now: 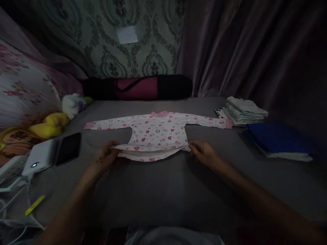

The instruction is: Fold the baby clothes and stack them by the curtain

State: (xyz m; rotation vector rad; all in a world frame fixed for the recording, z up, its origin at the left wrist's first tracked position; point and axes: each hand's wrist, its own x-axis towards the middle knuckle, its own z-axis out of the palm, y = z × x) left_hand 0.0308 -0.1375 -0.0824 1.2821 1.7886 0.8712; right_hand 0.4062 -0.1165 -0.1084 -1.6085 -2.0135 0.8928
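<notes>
A small white long-sleeved shirt (158, 131) with pink hearts and a pink collar lies flat on the grey bed surface (163, 190), sleeves spread to both sides. My left hand (104, 158) pinches the left corner of its bottom hem. My right hand (203, 152) pinches the right corner of the hem. The hem is lifted slightly off the surface between the two hands, showing the inner layer.
A black phone (68, 148) and a white power bank (40, 160) lie at the left. Yellow and white soft toys (55, 123) sit by a floral pillow. Folded light clothes (244, 110) and a blue folded cloth (277, 139) are at the right. A black and pink bag (138, 87) lies against the wall.
</notes>
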